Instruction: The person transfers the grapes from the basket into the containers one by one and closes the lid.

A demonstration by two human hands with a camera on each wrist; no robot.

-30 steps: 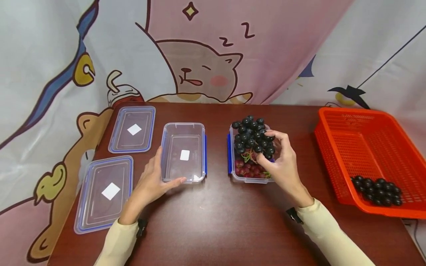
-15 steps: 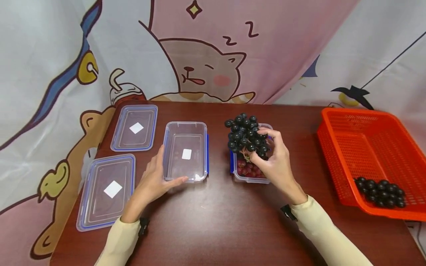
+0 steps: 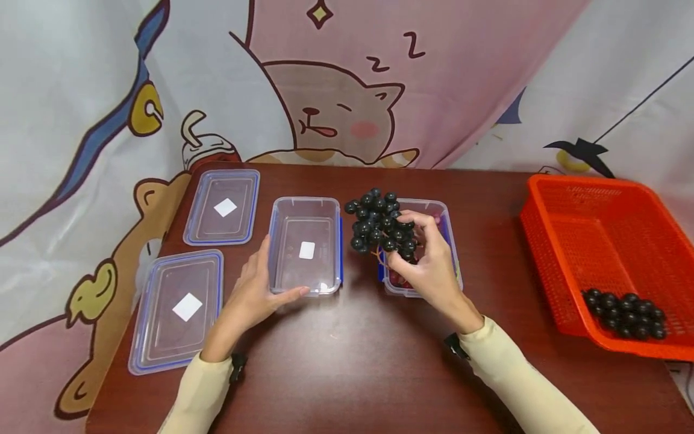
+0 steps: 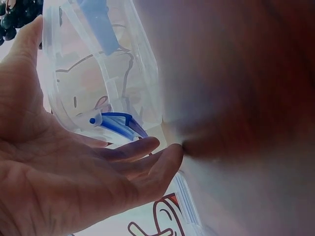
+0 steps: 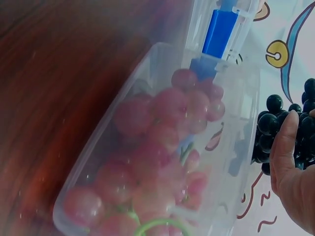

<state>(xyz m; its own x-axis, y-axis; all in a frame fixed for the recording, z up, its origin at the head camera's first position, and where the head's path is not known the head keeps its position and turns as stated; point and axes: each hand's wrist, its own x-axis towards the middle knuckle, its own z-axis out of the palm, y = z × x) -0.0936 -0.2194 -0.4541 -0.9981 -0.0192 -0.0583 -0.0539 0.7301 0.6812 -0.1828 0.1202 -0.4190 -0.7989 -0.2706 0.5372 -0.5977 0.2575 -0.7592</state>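
- Bare surface (image 3: 352, 361) across the lower middle of the frame gives open passage.
- Two lids (image 3: 222, 207) fill the left.
- The empty container (image 3: 305, 244) and the grape container (image 3: 450, 241) flank a narrow centre gap.
- The orange basket (image 3: 547, 241) blocks the right edge.

Both arms wear long cream sleeves (image 3: 509, 367); a small black strap (image 3: 236, 367) sits at each wrist; hands bare.

The right hand (image 3: 428, 271) hides most of the red grapes (image 3: 398, 278) in the head view, while the left wrist view blurs the table (image 4: 236, 73) and crops the black grapes (image 4: 12, 14).
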